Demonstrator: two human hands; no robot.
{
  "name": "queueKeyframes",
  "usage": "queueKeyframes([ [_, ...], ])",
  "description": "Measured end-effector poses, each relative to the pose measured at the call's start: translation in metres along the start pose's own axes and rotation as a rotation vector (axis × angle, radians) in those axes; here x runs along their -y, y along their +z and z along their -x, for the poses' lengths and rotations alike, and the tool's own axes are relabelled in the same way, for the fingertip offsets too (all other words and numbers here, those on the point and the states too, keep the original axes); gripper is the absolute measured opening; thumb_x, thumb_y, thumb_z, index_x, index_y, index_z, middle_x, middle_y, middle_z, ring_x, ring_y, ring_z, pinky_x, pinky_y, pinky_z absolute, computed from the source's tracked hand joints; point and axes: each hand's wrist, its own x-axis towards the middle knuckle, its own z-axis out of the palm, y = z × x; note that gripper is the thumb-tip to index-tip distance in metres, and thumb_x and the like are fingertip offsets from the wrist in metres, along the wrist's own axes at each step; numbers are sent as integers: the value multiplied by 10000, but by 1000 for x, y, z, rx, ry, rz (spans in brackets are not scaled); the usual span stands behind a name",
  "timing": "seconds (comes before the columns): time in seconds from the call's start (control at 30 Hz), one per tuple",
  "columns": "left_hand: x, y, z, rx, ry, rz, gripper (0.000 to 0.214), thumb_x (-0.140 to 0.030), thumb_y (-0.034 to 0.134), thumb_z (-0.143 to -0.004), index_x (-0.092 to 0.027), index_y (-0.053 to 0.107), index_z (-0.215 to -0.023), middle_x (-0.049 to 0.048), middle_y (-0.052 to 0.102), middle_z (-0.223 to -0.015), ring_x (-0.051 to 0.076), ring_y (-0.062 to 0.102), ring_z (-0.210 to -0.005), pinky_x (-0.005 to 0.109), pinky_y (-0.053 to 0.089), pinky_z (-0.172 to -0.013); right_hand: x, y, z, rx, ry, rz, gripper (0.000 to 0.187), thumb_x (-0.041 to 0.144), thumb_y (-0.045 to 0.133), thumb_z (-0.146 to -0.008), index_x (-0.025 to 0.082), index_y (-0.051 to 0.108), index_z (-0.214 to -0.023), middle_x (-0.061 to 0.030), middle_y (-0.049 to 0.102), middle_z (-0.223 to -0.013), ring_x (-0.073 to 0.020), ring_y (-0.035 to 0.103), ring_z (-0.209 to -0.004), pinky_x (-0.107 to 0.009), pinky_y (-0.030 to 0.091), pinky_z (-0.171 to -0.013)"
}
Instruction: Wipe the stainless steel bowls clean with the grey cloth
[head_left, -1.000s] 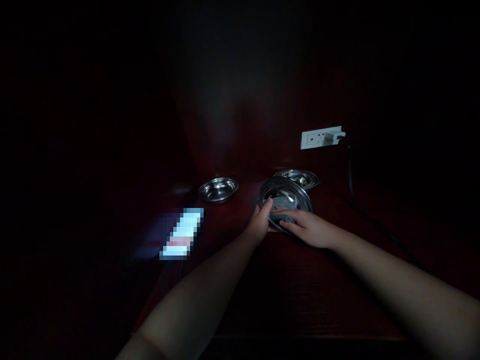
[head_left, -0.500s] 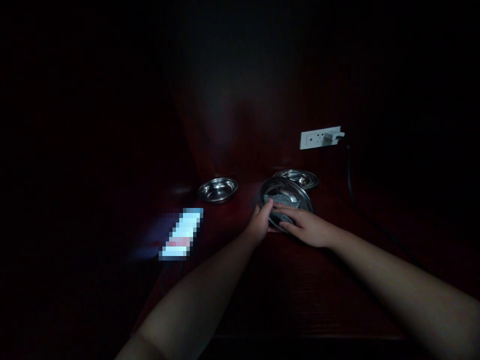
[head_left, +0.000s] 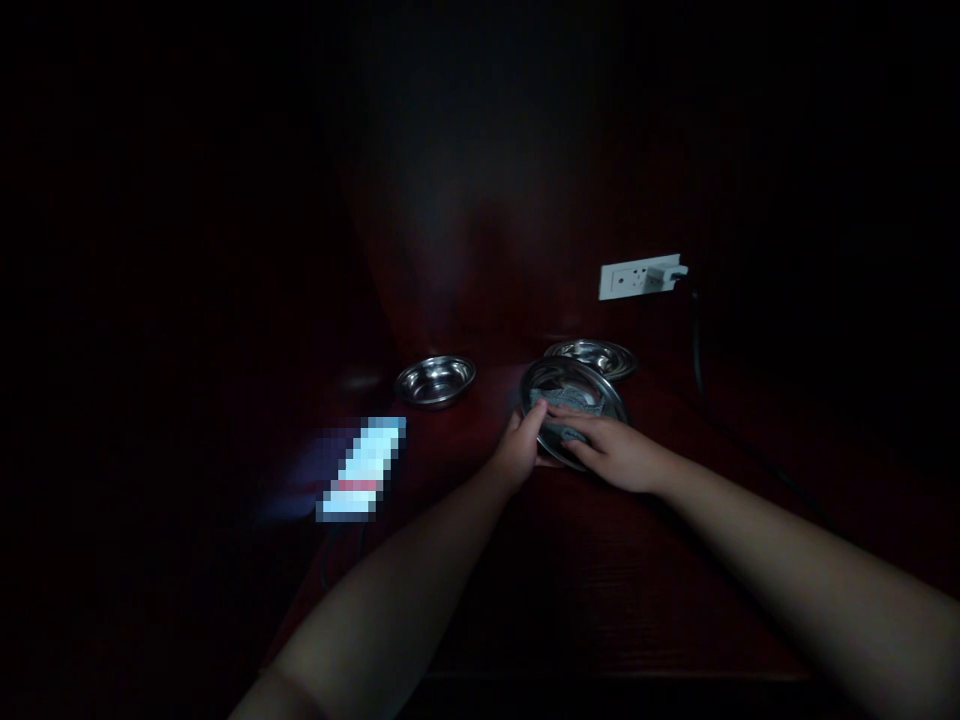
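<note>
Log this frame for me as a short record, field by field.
left grip: holds a tilted metal bowl, thumb over its rim
right grip: fingers on gray cloth inside that bowl; pinching or flat, unclear
other metalware: bowl on the left; partly hidden dish behind the held bowl
left side: lit, pixelated screen
wall: white socket with plug
lighting: dim, edges near black

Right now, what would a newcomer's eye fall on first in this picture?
Probably the bright, pixelated screen, glowing to the left. Next, near the middle, the shiny bowl: the left hand holds it tilted, and the right hand lies over the gray cloth inside.
</note>
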Motion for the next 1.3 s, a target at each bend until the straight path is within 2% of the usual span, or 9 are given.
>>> queueKeyframes([
  [0.17, 2, -2, -3, -17, -9, -9, 616, -606, 581, -730, -202, 509, -1190, 159, 580, -1209, 296, 640, -934, 401, 577, -600, 10, -6, 0, 42, 33, -48, 376, 222, 422, -893, 177, 590, -1226, -97, 554, -1327, -241, 479, -1260, -467, 338, -1087],
  [0.33, 0, -1, -2, -15, -9, 15, 600, -588, 580, -740, -214, 507, -1204, 146, 605, -1171, 294, 640, -935, 399, 578, -606, 22, -14, 1, 113, 18, -104, 301, 261, 399, -919, 180, 635, -1087, -82, 684, -1076, -219, 632, -986, -418, 472, -918],
  [0.43, -1, 0, 0, -15, -6, 17, 594, -572, 572, -755, -221, 492, -1227, 144, 604, -1180, 299, 636, -952, 381, 577, -592, 24, -17, 1, 140, 30, -111, 282, 276, 397, -922, 164, 644, -997, -77, 695, -939, -203, 635, -846, -390, 492, -817],
  [0.53, -1, 0, 1, -23, -8, 21, 612, -573, 578, -751, -222, 480, -1242, 143, 602, -1189, 295, 638, -950, 374, 578, -594, 24, -18, 1, 146, 34, -106, 268, 280, 411, -916, 153, 640, -970, -75, 692, -892, -190, 621, -776, -371, 487, -763],
  [0.9, 1, -1, -2, -19, -14, 28, 640, -574, 581, -744, -234, 473, -1274, 142, 592, -1225, 294, 650, -935, 359, 572, -569, 26, -20, 1, 128, 56, -92, 195, 275, 498, -870, 171, 661, -897, -34, 692, -770, -157, 598, -664, -306, 478, -656],
  [1.17, -2, -2, -2, -14, -32, 31, 678, -613, 582, -728, -224, 468, -1272, 157, 595, -1208, 302, 637, -961, 396, 575, -621, 22, -17, 1, 121, 64, -110, 208, 276, 465, -889, 165, 639, -861, -45, 683, -781, -169, 605, -697, -326, 485, -692],
  [1.3, -5, -4, 2, 40, 5, 82, 669, -582, 633, -707, -221, 473, -1248, 154, 570, -1246, 314, 612, -1020, 442, 574, -684, 17, -14, 0, 49, 66, -156, 227, 275, 426, -907, 168, 625, -887, -56, 680, -848, -188, 623, -795, -352, 497, -766],
])
